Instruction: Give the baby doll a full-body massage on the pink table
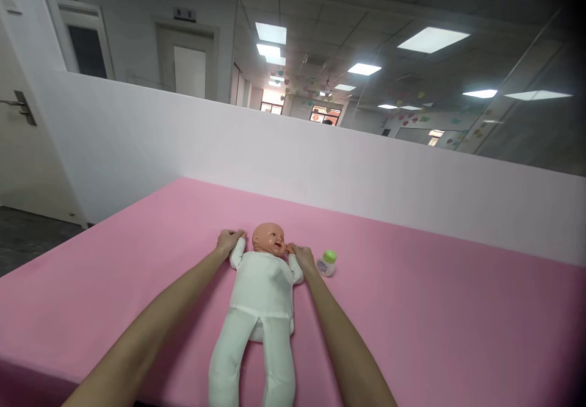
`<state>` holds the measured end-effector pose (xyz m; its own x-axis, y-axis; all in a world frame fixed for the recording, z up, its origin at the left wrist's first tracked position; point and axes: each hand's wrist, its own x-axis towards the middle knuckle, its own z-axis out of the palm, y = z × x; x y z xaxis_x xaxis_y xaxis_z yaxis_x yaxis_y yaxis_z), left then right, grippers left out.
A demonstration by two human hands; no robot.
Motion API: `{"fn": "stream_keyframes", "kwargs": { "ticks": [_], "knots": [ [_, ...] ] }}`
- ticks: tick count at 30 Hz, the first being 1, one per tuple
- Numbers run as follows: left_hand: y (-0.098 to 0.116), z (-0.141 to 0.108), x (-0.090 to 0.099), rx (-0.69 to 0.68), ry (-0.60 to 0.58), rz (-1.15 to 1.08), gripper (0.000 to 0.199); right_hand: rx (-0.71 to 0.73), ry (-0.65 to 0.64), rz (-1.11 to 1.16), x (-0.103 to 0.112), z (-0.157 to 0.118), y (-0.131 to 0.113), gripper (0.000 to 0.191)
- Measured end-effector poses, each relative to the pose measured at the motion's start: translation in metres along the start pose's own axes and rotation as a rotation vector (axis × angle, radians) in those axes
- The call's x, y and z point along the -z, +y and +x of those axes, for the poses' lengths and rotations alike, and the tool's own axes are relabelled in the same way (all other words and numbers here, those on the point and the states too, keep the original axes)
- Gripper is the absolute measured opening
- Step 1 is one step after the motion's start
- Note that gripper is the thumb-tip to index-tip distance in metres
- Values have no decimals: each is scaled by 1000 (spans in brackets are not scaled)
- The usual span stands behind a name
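A baby doll [263, 285] with a bare head and a white cloth body lies on its back on a pink surface [412, 309]. Its arms are bent up beside its head, which is turned to the right. My left hand [227, 242] is closed on the doll's hand at the left of the head. On the other side, my right hand [304, 256] pinches the doll's other hand close to its cheek. Just right of my right hand stands a small clear jar [326, 264] with a green lid.
A low white wall [320, 157] runs behind the pink surface, with glass above it. At the far left are a door [32, 144] with a handle and dark floor [32, 239].
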<state>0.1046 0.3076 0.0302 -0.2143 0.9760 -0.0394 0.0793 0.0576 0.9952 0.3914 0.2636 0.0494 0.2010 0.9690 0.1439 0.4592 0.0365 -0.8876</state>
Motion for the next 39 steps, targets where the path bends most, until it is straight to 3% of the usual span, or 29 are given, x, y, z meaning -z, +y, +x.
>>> {"fn": "stream_keyframes", "kwargs": {
  "ticks": [4, 9, 15, 18, 21, 26, 29, 31, 36, 39],
  "knots": [
    [19, -14, 17, -136, -54, -86, 45, 21, -50, 53, 14, -9, -16, 57],
    [39, -55, 67, -449, -269, -51, 44, 157, -208, 173, 53, -43, -45, 52],
    [27, -119, 113, -572, -396, 200, 30, 232, -347, 79, 94, -96, -49, 38],
    [18, -146, 121, -681, -515, 287, 27, 263, -493, -4, 101, -128, -44, 27],
    [12, -163, 121, -878, -597, 394, 27, 317, -601, -105, 99, -156, -38, 18],
    [7, -172, 113, -1089, -679, 529, 27, 375, -543, -157, 93, -178, -25, 16],
    [0, -167, 113, -1065, -636, 500, 30, 352, -489, -98, 90, -177, -19, 21],
    [-3, -161, 116, -989, -546, 442, 32, 312, -432, -8, 87, -172, -15, 25],
    [3, -137, 127, -602, -120, 233, 38, 172, -53, 208, 87, -145, -3, 50],
    [7, -119, 136, -406, 20, 124, 48, 75, 140, 295, 96, -125, 12, 62]
  ]
}}
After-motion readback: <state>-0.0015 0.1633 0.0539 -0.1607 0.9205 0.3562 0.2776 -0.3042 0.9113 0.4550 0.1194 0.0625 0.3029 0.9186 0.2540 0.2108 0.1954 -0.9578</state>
